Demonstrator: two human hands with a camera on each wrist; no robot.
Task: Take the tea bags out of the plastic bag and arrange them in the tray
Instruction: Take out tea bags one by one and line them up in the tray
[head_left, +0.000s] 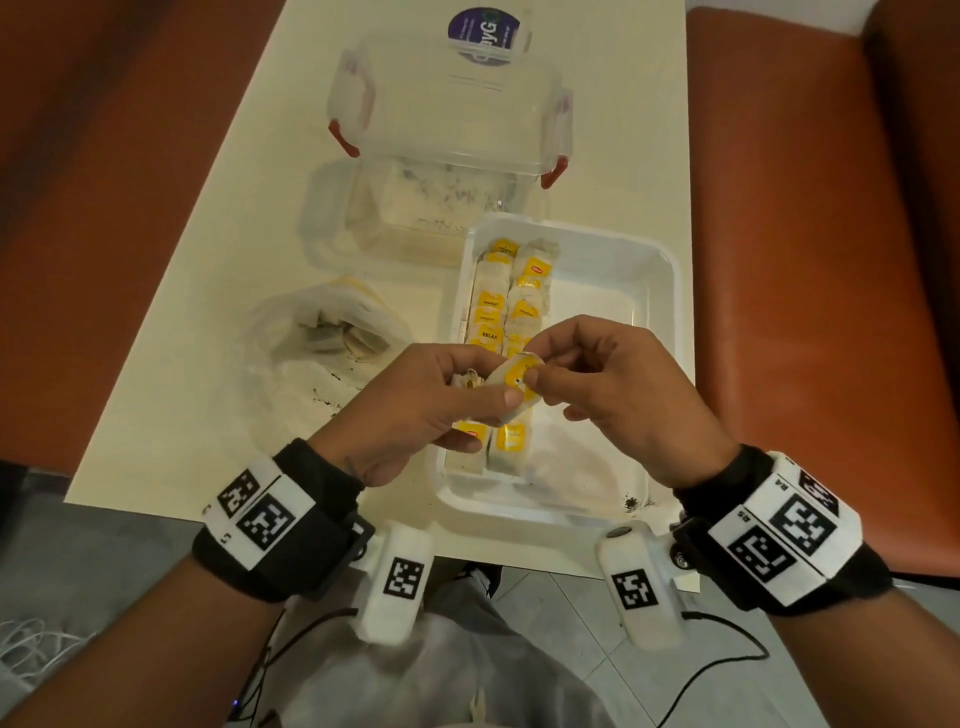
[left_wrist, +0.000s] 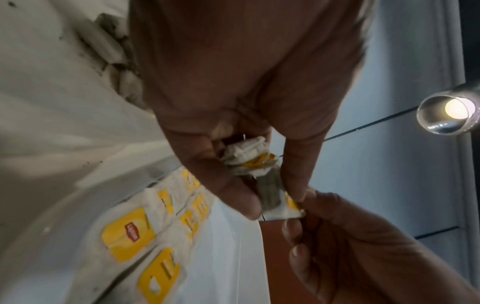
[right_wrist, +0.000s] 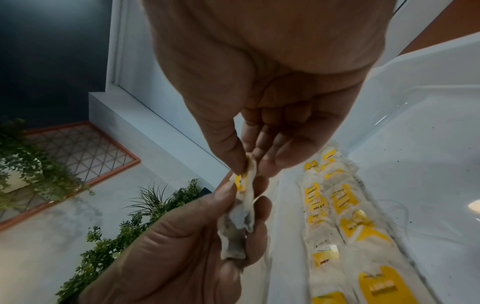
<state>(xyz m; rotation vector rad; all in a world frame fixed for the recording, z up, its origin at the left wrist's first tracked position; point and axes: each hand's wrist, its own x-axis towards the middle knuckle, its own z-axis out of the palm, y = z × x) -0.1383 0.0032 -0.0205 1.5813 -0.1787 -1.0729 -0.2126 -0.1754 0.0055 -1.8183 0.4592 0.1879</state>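
Observation:
Both hands meet over the white tray. My left hand grips a small bunch of tea bags, and one tea bag with a yellow tag sticks out toward the right. My right hand pinches that tea bag's top edge between thumb and forefinger. Two rows of tea bags with yellow tags lie along the tray's left side. The crumpled clear plastic bag, with more tea bags inside, lies on the table left of the tray.
A clear plastic box stands behind the tray, its lid with red clips leaning on it. The cream table has tea crumbs near the bag. Orange seats flank the table. The tray's right half holds nothing.

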